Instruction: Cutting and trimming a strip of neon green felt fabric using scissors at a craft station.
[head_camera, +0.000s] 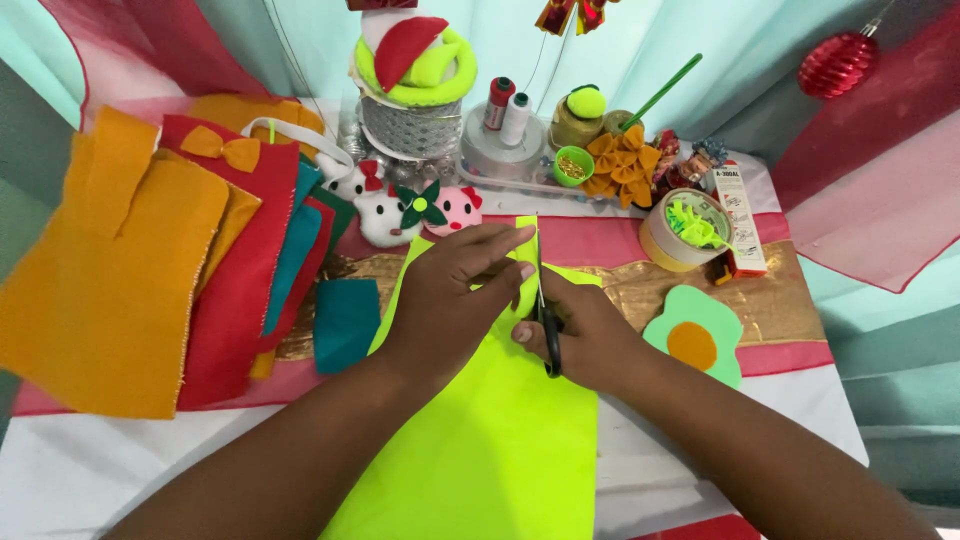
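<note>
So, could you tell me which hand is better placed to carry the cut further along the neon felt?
Probably the right hand: it grips the scissors, blades already in the neon-yellow felt sheet. The left hand only pins the felt.

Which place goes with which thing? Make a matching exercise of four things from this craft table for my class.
Things:
1. scissors
2. neon yellow felt sheet
3. orange felt piece
4. flower cutout

Places:
A. far left of the table
B. right of the right hand
C. in the right hand
D. under the left hand

Pairs: 1-C, 2-D, 3-A, 4-B
</note>
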